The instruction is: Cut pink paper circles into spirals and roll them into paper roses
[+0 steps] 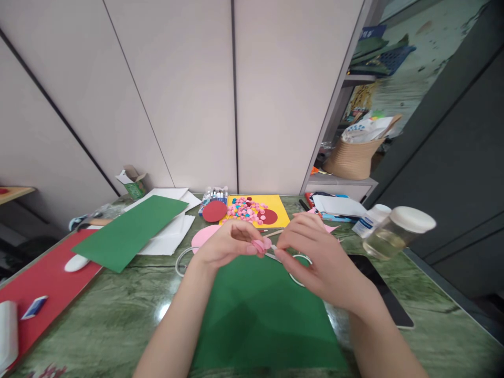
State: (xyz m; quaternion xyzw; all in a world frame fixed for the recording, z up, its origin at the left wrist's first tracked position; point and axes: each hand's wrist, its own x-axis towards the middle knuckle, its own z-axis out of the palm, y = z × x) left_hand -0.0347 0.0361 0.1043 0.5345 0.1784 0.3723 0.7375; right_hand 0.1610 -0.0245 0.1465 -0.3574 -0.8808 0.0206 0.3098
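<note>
Between the fingertips of my left hand (224, 245) is a small curled pink paper piece (260, 245), layered like a bud. My right hand (317, 257) closes its thumb and forefinger on a tiny whitish bit at the right end of that piece; what it is, I cannot make out. Both hands hover over the far edge of a dark green sheet (271, 315). A white ring (295, 281) shows partly behind my right fingers, and another pale ring (179, 265) lies left of my left hand. Behind that hand rests a pink paper circle (201, 237).
Small pink and blue pieces (244, 209) cover a yellow sheet (281, 205) at the back. A red disc (214, 211) leans by boxed markers (220, 194). Left are green paper (136, 231) and a red sheet (35, 283); right, a dark tablet (380, 291) and a lidded jar (394, 236).
</note>
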